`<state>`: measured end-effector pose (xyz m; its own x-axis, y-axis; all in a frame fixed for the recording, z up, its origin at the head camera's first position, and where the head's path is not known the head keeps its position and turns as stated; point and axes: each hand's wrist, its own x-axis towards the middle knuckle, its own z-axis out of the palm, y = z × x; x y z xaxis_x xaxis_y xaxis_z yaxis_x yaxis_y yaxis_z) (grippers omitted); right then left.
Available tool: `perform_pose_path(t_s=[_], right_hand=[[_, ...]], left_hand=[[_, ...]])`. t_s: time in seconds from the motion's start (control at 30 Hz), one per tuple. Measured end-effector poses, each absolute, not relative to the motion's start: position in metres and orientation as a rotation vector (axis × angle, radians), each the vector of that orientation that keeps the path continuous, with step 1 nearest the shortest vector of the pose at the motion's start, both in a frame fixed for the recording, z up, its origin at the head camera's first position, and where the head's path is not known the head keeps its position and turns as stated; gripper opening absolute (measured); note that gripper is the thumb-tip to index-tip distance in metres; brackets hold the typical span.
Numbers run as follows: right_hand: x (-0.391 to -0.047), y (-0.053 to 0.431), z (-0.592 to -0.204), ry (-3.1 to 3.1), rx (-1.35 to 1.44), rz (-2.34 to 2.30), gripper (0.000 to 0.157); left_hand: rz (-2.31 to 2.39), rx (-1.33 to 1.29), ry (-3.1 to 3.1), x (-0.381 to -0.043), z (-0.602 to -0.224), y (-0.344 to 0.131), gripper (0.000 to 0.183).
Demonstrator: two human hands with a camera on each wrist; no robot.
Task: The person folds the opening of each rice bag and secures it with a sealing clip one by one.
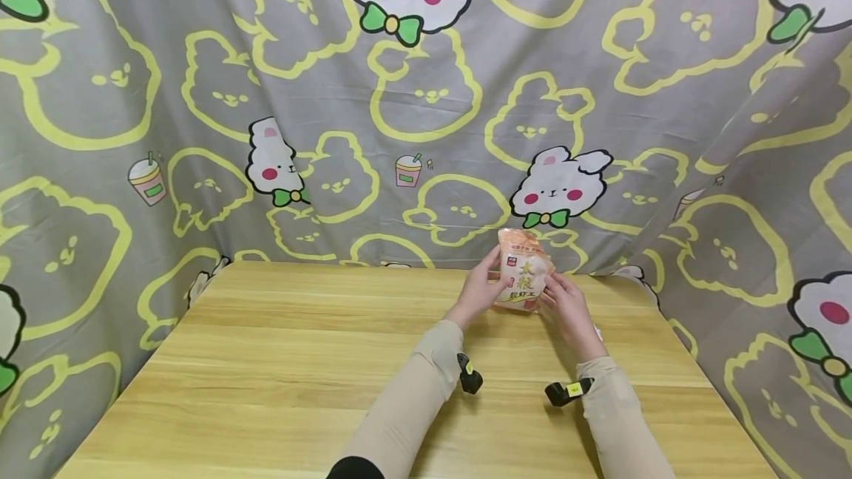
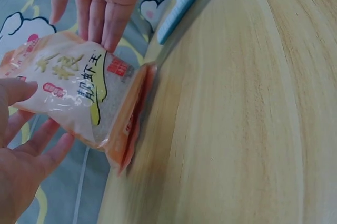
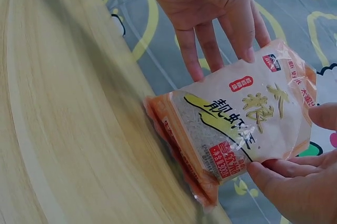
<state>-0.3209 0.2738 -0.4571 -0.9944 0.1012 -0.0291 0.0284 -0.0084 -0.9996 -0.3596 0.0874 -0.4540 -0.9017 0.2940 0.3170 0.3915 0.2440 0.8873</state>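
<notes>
A clear-and-orange plastic bag of rice (image 1: pixel 522 272) stands upright near the far edge of the wooden table, its printed front towards me. In the right wrist view, pale grains show through the window of the bag (image 3: pixel 197 132), and its orange bottom seam is at the tabletop. My left hand (image 1: pixel 482 288) holds the left side, thumb on the front and fingers reaching behind. On the opposite side, my right hand (image 1: pixel 569 307) grips the bag's edge; some of its fingertips are hidden behind the bag in the left wrist view.
A blue-and-white object (image 2: pixel 184 5) lies on the table beyond the right hand, mostly out of frame. Wood-grain tabletop (image 1: pixel 319 361) extends to the left and front. A grey patterned curtain (image 1: pixel 426 117) hangs around the back and sides.
</notes>
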Motion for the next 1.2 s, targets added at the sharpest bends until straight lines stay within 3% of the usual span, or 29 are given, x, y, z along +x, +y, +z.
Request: perform_pose_path(t_s=[1.2], right_hand=[[-0.299,0.26,-0.43,-2.134,0.065,2.198,0.063]], left_hand=[[-1.682,-0.615,-2.287,-0.35,-0.435,0.069,0.067]])
